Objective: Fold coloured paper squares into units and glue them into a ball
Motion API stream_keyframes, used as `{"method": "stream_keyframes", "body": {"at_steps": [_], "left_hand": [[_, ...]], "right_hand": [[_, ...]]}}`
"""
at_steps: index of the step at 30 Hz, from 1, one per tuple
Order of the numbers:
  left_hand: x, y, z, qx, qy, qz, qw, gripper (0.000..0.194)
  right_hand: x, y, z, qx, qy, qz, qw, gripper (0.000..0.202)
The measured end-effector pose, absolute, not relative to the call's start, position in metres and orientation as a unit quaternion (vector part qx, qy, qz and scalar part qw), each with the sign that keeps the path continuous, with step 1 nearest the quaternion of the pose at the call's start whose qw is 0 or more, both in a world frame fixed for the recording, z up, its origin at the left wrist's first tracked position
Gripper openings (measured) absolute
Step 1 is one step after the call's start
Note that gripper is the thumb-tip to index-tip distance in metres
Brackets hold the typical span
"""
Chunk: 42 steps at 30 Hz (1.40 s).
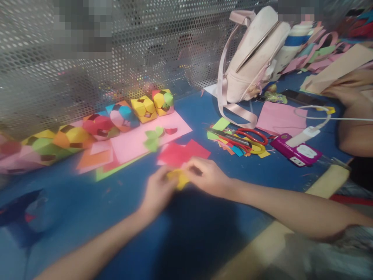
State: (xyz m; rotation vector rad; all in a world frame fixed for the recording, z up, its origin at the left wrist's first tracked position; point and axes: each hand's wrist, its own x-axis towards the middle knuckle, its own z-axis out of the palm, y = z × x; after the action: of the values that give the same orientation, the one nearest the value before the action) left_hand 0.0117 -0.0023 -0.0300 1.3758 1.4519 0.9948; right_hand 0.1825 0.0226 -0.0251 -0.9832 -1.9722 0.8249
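A small yellow piece of folded paper (181, 179) is held between my two hands above the blue table; motion blurs its shape. My left hand (160, 185) grips its left side, fingers closed. From the right, my right hand (207, 174) pinches its upper edge with thumb and forefinger. Just beyond my hands lie red paper sheets (182, 153). Green cut paper pieces (153, 139) and a small dark red paper piece (170, 131) rest on a large pink sheet (128, 144).
Folded paper balls (100, 125) line the left back by a perforated metal screen (186, 42). Scissors (233, 136) lie on paper scraps, beside a purple power strip (295, 149) with a white cable. A pale pink backpack (253, 54) stands behind. Another person's hands (349, 85) hold paper at right.
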Motion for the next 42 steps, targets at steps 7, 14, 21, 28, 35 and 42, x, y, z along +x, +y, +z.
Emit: {"method": "stream_keyframes", "body": {"at_steps": [7,14,21,28,35,42], "left_hand": [[0.0143,-0.0031,-0.0256,0.592,0.593,0.369,0.403,0.012],[0.0104,-0.0012,-0.029,0.627,0.575,0.362,0.381,0.013],[0.0112,-0.0008,-0.0289,0.634,0.572,0.344,0.39,0.012],[0.0133,-0.0026,-0.0294,0.568,0.584,0.402,0.417,0.024],[0.0118,-0.0024,-0.0323,0.556,0.566,0.431,0.43,0.018],[0.0123,-0.003,-0.0314,0.583,0.57,0.395,0.423,0.018]], "right_hand": [[0.1857,0.0266,-0.0242,-0.364,-0.798,0.274,0.394,0.017],[0.1869,0.0277,-0.0236,-0.34,-0.807,0.268,0.401,0.015],[0.1851,0.0279,-0.0265,-0.336,-0.792,0.295,0.416,0.011],[0.1843,0.0266,-0.0212,-0.386,-0.755,0.339,0.406,0.012],[0.1843,0.0295,-0.023,-0.392,-0.744,0.359,0.404,0.01],[0.1836,0.0301,-0.0226,-0.352,-0.756,0.359,0.419,0.011]]}}
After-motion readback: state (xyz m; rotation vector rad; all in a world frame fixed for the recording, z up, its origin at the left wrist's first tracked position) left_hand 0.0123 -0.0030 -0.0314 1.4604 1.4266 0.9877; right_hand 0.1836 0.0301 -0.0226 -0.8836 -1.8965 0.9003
